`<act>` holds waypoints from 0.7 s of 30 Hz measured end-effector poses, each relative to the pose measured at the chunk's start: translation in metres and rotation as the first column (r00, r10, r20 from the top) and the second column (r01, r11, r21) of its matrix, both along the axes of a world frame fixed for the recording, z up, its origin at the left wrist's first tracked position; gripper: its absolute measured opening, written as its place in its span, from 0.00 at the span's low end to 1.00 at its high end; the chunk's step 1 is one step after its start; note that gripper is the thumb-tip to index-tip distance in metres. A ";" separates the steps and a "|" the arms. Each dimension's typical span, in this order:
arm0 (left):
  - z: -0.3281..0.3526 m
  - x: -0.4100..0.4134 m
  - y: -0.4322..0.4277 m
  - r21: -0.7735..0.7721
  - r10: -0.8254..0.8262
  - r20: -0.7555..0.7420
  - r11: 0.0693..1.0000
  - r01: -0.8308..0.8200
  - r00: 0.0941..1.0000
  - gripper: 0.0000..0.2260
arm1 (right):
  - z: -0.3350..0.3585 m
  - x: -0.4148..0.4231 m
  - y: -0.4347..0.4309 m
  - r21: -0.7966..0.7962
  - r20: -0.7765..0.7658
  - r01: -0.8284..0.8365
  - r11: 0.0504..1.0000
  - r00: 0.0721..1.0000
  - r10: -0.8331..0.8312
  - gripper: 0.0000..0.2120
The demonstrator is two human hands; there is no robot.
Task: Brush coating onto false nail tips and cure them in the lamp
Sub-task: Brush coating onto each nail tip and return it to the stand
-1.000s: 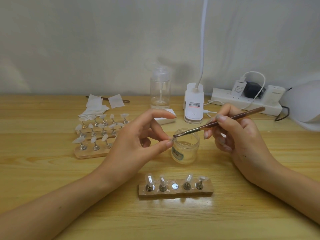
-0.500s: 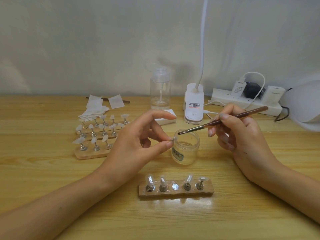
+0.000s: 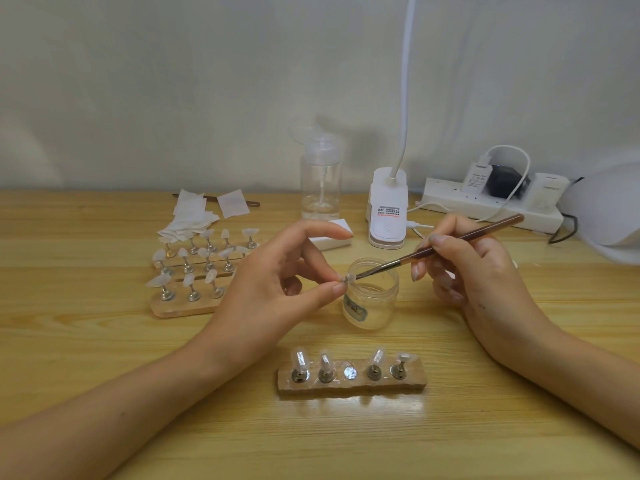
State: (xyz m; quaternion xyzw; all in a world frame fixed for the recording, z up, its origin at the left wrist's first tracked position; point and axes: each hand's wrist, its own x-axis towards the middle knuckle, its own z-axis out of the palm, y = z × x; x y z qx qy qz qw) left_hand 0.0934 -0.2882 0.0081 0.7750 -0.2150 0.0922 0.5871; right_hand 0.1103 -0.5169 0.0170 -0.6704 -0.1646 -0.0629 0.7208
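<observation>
My left hand (image 3: 277,292) pinches a small clear nail tip (image 3: 349,278) on its stand between thumb and finger, just above the rim of an open clear jar (image 3: 371,299). My right hand (image 3: 474,271) holds a brown brush (image 3: 450,242) like a pen, and its bristle end touches the nail tip. In front of me lies a wooden holder (image 3: 351,384) with several nail tips on metal stands and one bare metal disc in the middle slot.
Further wooden holders (image 3: 187,306) with several nail tips sit at the left, with paper wipes (image 3: 194,216) behind. A pump bottle (image 3: 320,181), a clip lamp base (image 3: 387,209), a power strip (image 3: 491,202) and a white curing lamp (image 3: 609,209) line the back.
The brush tip lifted slightly away from the jar rim, then came back left and down onto the nail tip held by my left hand. The left hand has hardly moved.
</observation>
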 end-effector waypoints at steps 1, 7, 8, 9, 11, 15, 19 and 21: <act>0.000 0.000 0.000 0.000 0.001 0.000 1.000 -0.001 1.000 0.21 | 0.000 0.000 0.000 0.024 0.002 0.000 1.000 1.000 0.000 0.09; 0.000 0.000 0.000 -0.007 0.002 -0.005 1.000 -0.002 1.000 0.21 | 0.000 -0.001 0.001 -0.022 0.019 -0.015 1.000 1.000 0.016 0.10; 0.000 0.000 0.000 -0.007 0.002 -0.006 1.000 -0.002 1.000 0.21 | 0.000 -0.001 0.000 -0.008 0.006 0.002 1.000 1.000 -0.002 0.11; 0.000 0.000 0.000 -0.005 0.003 -0.006 1.000 -0.003 1.000 0.21 | 0.000 -0.001 0.000 0.015 0.004 0.007 1.000 1.000 -0.007 0.11; 0.000 0.000 0.000 -0.003 0.005 -0.004 1.000 -0.005 1.000 0.21 | 0.002 -0.001 0.001 0.045 0.025 -0.023 0.999 0.999 0.022 0.10; 0.000 0.000 0.000 0.000 0.006 0.000 1.000 -0.006 1.000 0.21 | 0.001 -0.002 0.002 -0.020 0.026 -0.028 0.999 0.999 0.029 0.10; 0.000 0.000 0.000 -0.005 0.005 0.000 1.000 -0.005 1.000 0.21 | 0.002 -0.003 0.000 0.036 0.017 0.001 0.999 1.000 -0.002 0.10; 0.000 0.000 0.000 -0.004 0.005 0.001 1.000 -0.005 1.000 0.21 | 0.003 -0.004 0.001 0.025 0.048 -0.037 0.999 0.998 0.035 0.09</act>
